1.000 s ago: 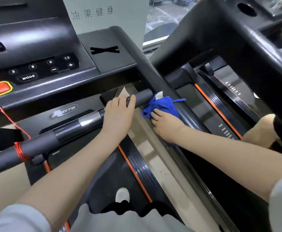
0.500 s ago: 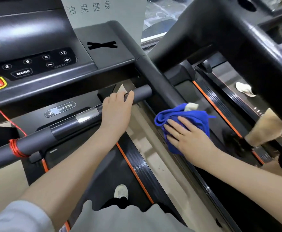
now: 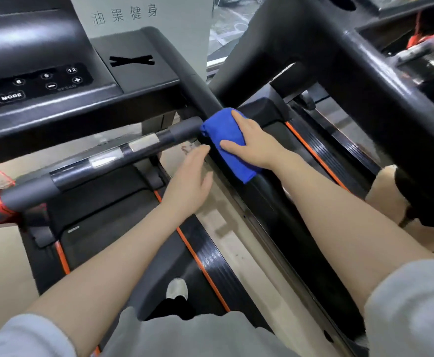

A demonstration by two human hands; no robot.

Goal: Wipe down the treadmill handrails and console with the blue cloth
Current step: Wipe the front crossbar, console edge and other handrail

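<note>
**Blue cloth pressed on the right handrail, beside the crossbar's end**

The blue cloth [image 3: 230,143] lies folded over the right handrail [image 3: 264,186], the black rail that slopes down from the console's right corner. Its upper end sits just where the crossbar [image 3: 102,161] meets that rail, touching the crossbar's grey foam tip.

The right hand [image 3: 255,141] lies on top of the cloth. Its grip is wrapped over the cloth and the rail: the fingers curve across the top of the blue fabric and the thumb presses on the cloth's near face. How far the fingers reach round the rail's far side cannot be told.

The left hand [image 3: 189,181] is just below the crossbar and just left of the cloth. Its grip is open and holds nothing; the fingers are straight and together, their tips near the edge of the handrail. Whether they touch the rail cannot be told.

The console [image 3: 64,104] stands above the crossbar, with a MODE button and numbered keys on its face. A red cord [image 3: 1,204] is wound round the crossbar's far left end. Below the crossbar runs the treadmill belt [image 3: 108,228], edged with an orange stripe, and a white shoe [image 3: 177,288] stands on it.
</note>
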